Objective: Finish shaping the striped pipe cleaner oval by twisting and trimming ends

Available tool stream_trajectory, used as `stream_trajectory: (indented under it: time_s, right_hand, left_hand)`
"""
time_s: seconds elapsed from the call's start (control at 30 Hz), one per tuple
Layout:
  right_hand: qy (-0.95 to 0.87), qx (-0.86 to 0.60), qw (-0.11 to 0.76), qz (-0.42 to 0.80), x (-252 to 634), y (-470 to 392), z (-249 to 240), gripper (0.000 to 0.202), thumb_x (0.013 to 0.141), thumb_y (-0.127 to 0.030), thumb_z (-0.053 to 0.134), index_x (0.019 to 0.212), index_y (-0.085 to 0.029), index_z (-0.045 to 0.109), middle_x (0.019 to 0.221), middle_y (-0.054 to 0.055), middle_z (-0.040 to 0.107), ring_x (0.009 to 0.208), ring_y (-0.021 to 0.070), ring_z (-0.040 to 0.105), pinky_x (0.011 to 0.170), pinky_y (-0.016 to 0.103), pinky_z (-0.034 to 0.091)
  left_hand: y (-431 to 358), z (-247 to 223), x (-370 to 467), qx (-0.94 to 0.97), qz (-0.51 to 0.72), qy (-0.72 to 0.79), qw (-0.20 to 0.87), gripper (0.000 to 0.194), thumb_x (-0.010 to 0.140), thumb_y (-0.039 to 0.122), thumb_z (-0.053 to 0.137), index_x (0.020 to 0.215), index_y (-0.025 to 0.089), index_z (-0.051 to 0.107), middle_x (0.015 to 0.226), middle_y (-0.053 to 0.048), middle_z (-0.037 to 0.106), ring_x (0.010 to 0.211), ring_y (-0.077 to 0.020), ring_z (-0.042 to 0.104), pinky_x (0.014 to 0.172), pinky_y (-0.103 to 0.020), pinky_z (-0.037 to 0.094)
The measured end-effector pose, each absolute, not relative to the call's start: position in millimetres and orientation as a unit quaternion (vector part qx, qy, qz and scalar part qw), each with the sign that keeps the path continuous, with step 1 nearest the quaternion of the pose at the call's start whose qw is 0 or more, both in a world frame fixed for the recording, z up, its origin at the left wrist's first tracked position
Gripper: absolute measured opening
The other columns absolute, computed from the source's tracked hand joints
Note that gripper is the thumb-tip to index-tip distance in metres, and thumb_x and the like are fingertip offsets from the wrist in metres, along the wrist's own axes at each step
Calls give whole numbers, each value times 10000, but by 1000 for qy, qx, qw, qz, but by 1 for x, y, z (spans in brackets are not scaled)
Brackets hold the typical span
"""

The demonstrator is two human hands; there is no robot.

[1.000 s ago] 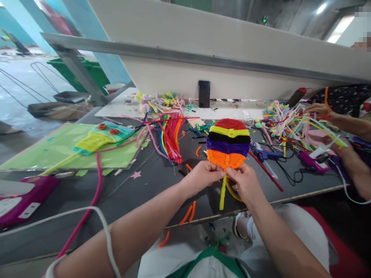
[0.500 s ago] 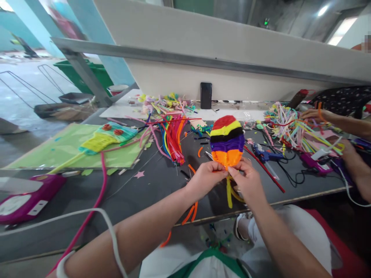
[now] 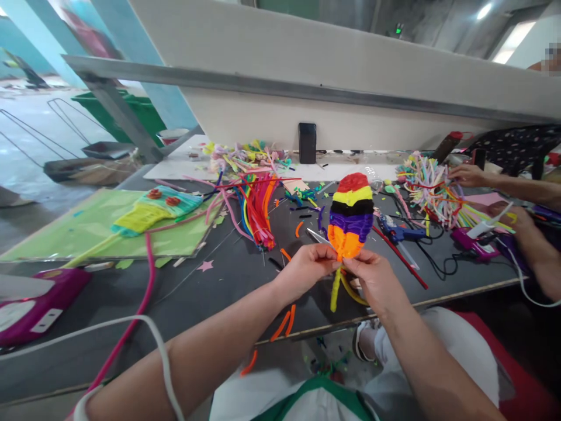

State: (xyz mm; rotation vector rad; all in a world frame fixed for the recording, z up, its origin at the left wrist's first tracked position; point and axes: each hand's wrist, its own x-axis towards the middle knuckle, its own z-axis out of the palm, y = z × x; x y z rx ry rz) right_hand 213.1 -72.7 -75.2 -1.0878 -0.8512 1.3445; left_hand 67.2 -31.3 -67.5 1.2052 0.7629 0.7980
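A striped pipe-cleaner piece, with red, yellow, black, purple and orange bands, stands upright above my fingers, leaning slightly right. At its orange base my left hand pinches from the left. My right hand grips the same narrow neck from the right, thumb and fingertips closed. Below them hangs a yellow-green pipe-cleaner stem, and a darker yellow loop curves behind my right hand. A scissor blade shows just left of the piece; the handles are hidden.
Red and rainbow pipe cleaners lie left of centre. A finished-looking pipe-cleaner figure rests on a green sheet. A blue glue gun and red stick lie right. A co-worker's hand touches a pipe-cleaner heap.
The striped piece has tilted and shifted a little right at its top, while both my hands keep their pinch at the neck. My view has turned slightly. The co-worker's hands have shifted slightly.
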Motion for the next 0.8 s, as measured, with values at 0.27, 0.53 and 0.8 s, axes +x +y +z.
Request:
stream_trajectory:
  time_s: [0.27, 0.53, 0.8]
  right_hand:
    - [-368, -393, 471, 699, 203, -84, -69, 289, 810, -446, 581, 844, -167, 649, 664, 9, 604, 569, 110, 548, 555, 242, 435]
    - [-290, -362, 548, 696, 196, -81, -71, 190, 690, -303, 720, 728, -125, 663, 550, -29, 505, 421, 24, 351, 399, 168, 202]
    - [-440, -540, 571, 435, 192, -77, -83, 211, 752, -358, 613, 702, -163, 677, 534, -17, 534, 454, 90, 409, 427, 222, 290]
  left_hand:
    - [-27, -69, 60, 499, 384, 239, 739, 236, 675, 330, 723, 742, 116, 650, 564, 5, 562, 470, -102, 525, 504, -251, 434]
    - [-27, -76, 65, 459, 448, 298, 707, 202, 630, 265, 761, 636, 111, 631, 559, 1, 579, 474, -51, 452, 476, -191, 335]
    - [-39, -72, 75, 423, 487, 298, 703, 237, 690, 225, 701, 588, 122, 514, 486, 61, 393, 422, -28, 291, 418, -194, 209]
